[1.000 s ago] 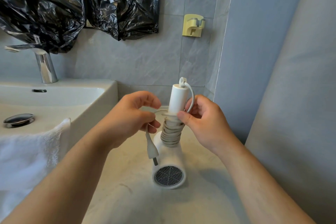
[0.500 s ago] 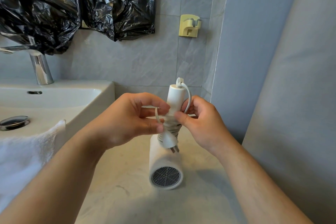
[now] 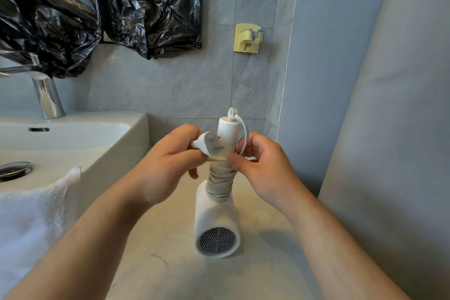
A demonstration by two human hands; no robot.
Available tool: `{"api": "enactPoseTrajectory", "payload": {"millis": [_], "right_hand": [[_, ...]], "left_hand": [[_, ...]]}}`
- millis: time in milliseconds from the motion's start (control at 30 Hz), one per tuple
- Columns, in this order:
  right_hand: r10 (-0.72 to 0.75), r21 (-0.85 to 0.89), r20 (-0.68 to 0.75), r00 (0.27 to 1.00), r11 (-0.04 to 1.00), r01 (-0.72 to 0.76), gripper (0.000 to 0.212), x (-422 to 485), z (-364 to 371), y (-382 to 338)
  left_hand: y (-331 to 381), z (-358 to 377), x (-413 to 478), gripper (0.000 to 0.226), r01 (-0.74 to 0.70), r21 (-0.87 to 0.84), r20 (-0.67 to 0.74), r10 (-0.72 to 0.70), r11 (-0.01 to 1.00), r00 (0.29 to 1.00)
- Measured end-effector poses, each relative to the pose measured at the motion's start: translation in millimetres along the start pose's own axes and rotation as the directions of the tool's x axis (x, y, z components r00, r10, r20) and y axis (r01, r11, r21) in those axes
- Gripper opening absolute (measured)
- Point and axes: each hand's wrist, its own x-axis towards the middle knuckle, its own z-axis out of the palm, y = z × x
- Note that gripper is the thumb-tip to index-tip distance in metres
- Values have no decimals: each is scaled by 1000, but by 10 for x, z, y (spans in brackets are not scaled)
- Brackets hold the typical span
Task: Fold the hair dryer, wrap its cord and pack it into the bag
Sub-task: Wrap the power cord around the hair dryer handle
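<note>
A white hair dryer stands on the pale stone counter with its round grille facing me and its handle pointing up. The grey-white cord is coiled in several turns around the handle. My left hand holds the white plug at the handle's left side, prongs toward the handle. My right hand pinches the cord against the handle just above the coil, thumb in front. No bag for packing is in view.
A white sink with a chrome tap stands to the left, a white towel draped over its front. Black plastic sheeting hangs above. A yellow wall holder is on the tiles. A grey wall rises on the right.
My left hand has lifted the plug from below the coil up to the top of the handle. The last loose length of cord has been taken up around the handle.
</note>
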Motion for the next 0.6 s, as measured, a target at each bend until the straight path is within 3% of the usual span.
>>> {"api": "enactPoseTrajectory", "payload": {"millis": [100, 267, 367, 600], "right_hand": [[-1, 8, 4, 1000, 1000, 1, 12, 3, 3, 5], [-29, 23, -2, 1000, 999, 30, 16, 1, 29, -6], [-22, 20, -4, 1000, 1000, 22, 17, -7, 33, -3], [-67, -109, -25, 997, 992, 64, 20, -48, 103, -40]], "left_hand": [[20, 61, -27, 49, 19, -70, 8, -18, 997, 1000], [-48, 200, 10, 57, -85, 268, -239, 152, 960, 959], [-59, 264, 3, 57, -102, 289, -314, 195, 952, 929], [-105, 392, 30, 49, -18, -117, -544, -49, 993, 838]]}}
